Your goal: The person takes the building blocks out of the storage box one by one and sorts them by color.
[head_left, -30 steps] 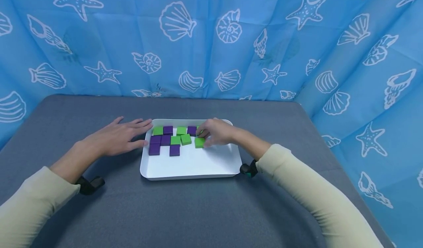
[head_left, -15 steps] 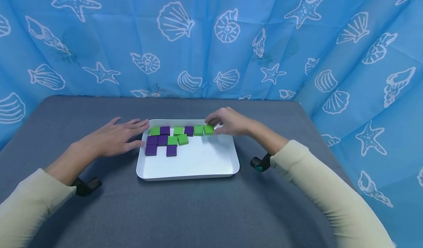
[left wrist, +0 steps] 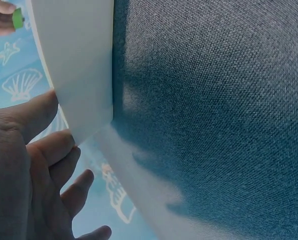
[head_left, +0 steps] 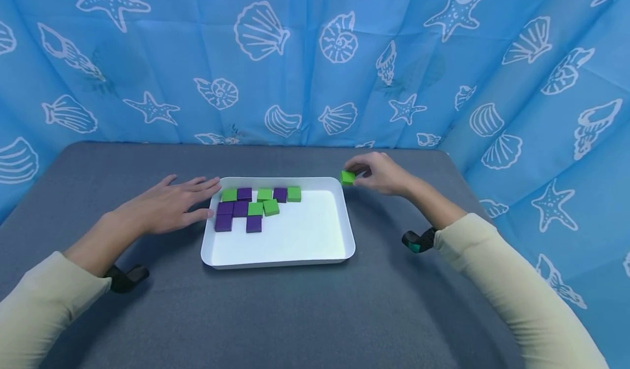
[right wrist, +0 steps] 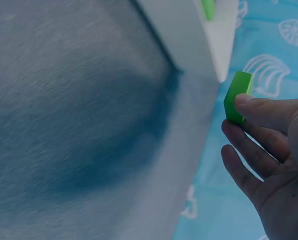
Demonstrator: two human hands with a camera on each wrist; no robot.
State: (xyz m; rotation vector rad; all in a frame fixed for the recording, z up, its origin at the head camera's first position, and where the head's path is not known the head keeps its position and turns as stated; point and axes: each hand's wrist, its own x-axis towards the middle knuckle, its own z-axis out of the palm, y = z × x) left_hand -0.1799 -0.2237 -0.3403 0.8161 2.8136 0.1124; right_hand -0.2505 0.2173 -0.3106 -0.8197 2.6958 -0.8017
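My right hand [head_left: 384,173] pinches a green square block [head_left: 347,178] between thumb and fingers, just past the right back corner of the white tray [head_left: 315,238]. The right wrist view shows that green block [right wrist: 237,97] held up off the table. My left hand [head_left: 174,205] touches the tray's left rim with its fingertips, the fingers spread and fairly straight. In the left wrist view, its thumb and forefinger lie at the edge of the tray wall [left wrist: 79,70]. Green blocks [head_left: 270,207] and purple blocks [head_left: 223,223] lie grouped in the tray's left and back part.
The tray stands on a dark grey cloth-covered table [head_left: 275,314]. Behind and to the right hangs a blue curtain [head_left: 305,57] with white shell and starfish prints. A black wrist strap [head_left: 418,241] sits on the right wrist, another black strap [head_left: 126,279] on the left.
My right hand has picked a green block out of the tray's back row and carried it right, past the rim. The left hand stays at the tray's left side.
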